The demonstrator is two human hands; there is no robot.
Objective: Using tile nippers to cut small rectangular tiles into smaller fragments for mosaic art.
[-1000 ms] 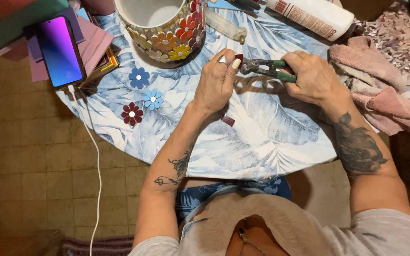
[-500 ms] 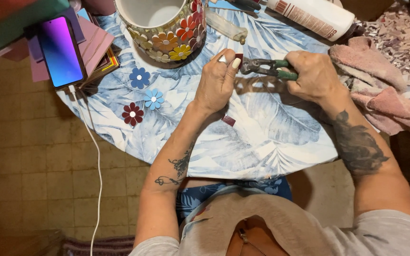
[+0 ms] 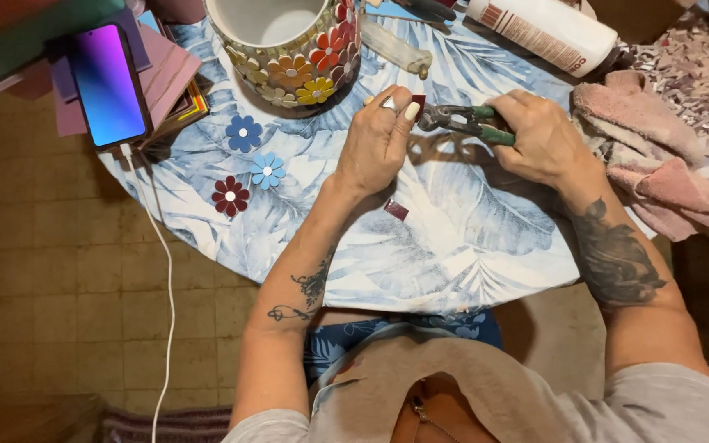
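Round table [image 3: 453, 246], leaf-print cloth. Left hand [image 3: 379, 139] pinches dark red tile piece [image 3: 418, 102]; right hand [image 3: 539, 135] clenched on green-handled nippers [image 3: 461, 121], at 3 o'clock of piece. Step: nipping tile; next needs firm, steady squeeze.

Nippers [image 3: 463, 121]: dull grey metal head, green rubbery-looking grip sleeves, matt. Dark red tile piece [image 3: 418, 102] at fingertips of left hand [image 3: 379, 139]: glossy, glass-like; same finish on red chip [image 3: 395, 210] at 6 o'clock of that hand. Tablecloth [image 3: 453, 238]: smooth printed cloth, matt w/ slight sheen. Mosaic pot [image 3: 289, 49] at 11 o'clock: glossy flower tiles, matt white inside. Towel [image 3: 658, 156] at 3 o'clock of right hand [image 3: 539, 135]: pink terry, rough. Phone [image 3: 108, 86]: glossy glass screen. Bottle [image 3: 547, 31]: smooth white plastic.
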